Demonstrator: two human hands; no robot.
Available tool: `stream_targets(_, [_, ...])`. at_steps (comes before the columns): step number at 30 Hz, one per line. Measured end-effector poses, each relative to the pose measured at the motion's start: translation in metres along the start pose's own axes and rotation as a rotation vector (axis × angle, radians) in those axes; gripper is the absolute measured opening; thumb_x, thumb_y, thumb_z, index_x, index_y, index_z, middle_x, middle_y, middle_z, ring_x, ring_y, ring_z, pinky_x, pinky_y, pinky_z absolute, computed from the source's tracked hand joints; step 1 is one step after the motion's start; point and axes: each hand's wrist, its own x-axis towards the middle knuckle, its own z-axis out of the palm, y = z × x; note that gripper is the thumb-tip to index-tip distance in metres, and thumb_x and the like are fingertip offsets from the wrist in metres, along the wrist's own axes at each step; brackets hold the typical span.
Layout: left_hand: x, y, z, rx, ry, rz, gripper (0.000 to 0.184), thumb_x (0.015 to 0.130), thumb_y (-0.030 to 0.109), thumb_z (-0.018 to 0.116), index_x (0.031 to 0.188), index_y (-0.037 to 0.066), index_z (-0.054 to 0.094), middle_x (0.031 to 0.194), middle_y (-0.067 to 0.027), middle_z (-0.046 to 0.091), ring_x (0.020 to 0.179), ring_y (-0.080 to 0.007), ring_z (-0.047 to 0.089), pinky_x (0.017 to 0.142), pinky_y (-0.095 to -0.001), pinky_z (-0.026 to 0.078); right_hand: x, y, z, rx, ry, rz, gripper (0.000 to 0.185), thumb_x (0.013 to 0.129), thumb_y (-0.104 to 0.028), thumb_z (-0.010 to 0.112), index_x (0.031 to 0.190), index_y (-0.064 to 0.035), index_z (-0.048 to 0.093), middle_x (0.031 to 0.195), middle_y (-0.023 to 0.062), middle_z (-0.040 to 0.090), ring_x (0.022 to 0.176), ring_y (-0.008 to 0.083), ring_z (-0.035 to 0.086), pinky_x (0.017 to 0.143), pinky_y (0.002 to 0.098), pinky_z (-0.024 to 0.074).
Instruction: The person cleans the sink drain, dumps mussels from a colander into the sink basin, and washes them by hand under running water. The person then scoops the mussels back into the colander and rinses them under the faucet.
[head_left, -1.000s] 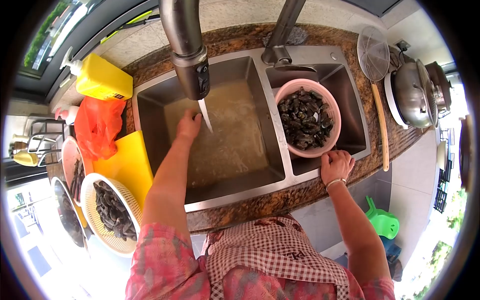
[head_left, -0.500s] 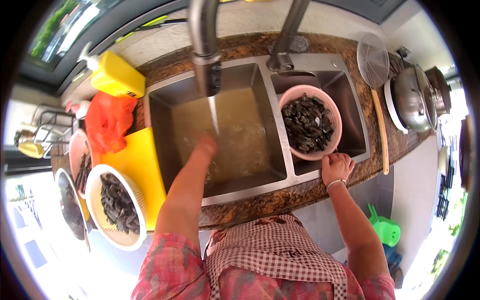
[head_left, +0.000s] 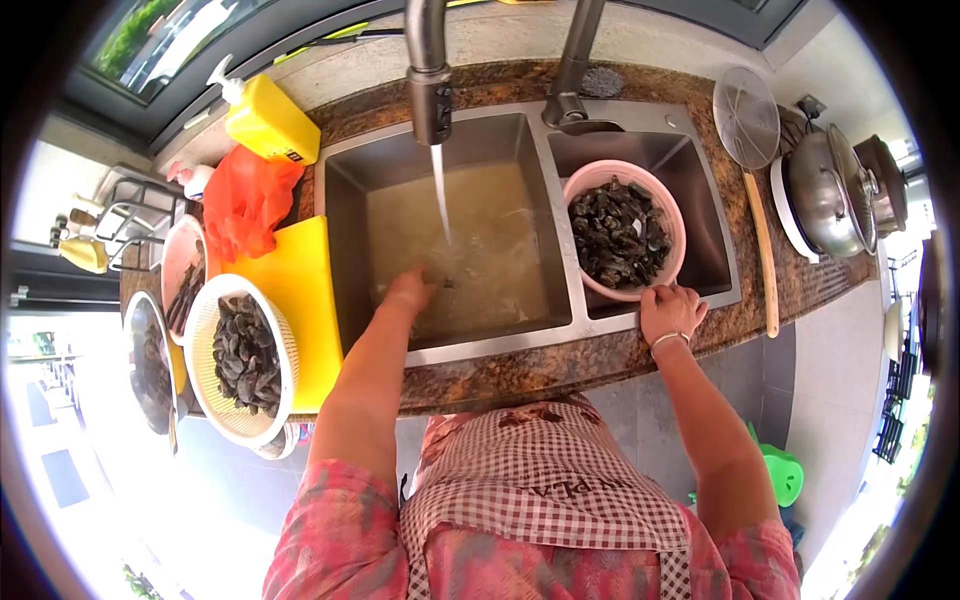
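Murky water fills the large sink basin (head_left: 470, 250), and a stream falls into it from the faucet (head_left: 430, 95). My left hand (head_left: 410, 292) is at the water's surface near the basin's front left, its fingertips partly under; what it holds, if anything, is hidden. A small dark thing lies in the water just beyond its fingers. My right hand (head_left: 671, 314) rests on the front rim of the smaller basin, its fingers bent over the edge beside the pink basket (head_left: 673, 200). Dark shellfish (head_left: 620, 232) fill that basket.
Left of the sink are a yellow board (head_left: 305, 300), a red plastic bag (head_left: 250, 200), a yellow pump bottle (head_left: 272, 120) and a white basket (head_left: 293, 350) of dark shellfish. A wooden-handled strainer (head_left: 762, 250) and a steel pot (head_left: 825, 190) stand right.
My left hand, sunk in the water half a second ago, now shows at the surface nearer the basin's front. My right hand stays on the rim. The whole view has shifted.
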Motion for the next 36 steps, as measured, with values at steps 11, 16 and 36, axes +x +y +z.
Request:
stream_targets(11, [0.022, 0.043, 0.063, 0.509, -0.427, 0.384, 0.034, 0.084, 0.02, 0.067, 0.114, 0.007, 0.072, 0.12, -0.0204, 0.069, 0.113, -0.0372, 0.066, 0.096, -0.0466, 0.052, 0.001, -0.003, -0.002, 0.034, 0.018, 0.021, 0.039, 0.088, -0.041, 0.055, 0.097, -0.0126, 0.08, 0.117, 0.0085, 0.069, 0.13, 0.0306, 0.048, 0.121, 0.0642, 0.013])
stream_targets(16, [0.008, 0.031, 0.025, 0.333, -0.254, 0.325, 0.028, 0.084, 0.022, 0.069, 0.109, 0.011, 0.075, 0.115, -0.0188, 0.071, 0.108, -0.0374, 0.067, 0.094, -0.0458, 0.052, -0.001, -0.001, -0.003, 0.042, 0.046, 0.006, 0.038, 0.087, -0.04, 0.055, 0.096, -0.0132, 0.08, 0.114, 0.0084, 0.07, 0.128, 0.0307, 0.049, 0.12, 0.0646, 0.0133])
stream_targets(36, [-0.308, -0.091, -0.183, -0.156, 1.149, -0.026, 0.044, 0.094, 0.032, 0.067, 0.13, 0.007, 0.065, 0.138, -0.0258, 0.057, 0.123, -0.0434, 0.058, 0.106, -0.0472, 0.045, 0.002, 0.005, 0.005, -0.052, -0.045, -0.027, 0.033, 0.092, -0.038, 0.055, 0.103, -0.018, 0.08, 0.123, 0.0047, 0.07, 0.13, 0.0291, 0.05, 0.118, 0.0633, 0.0199])
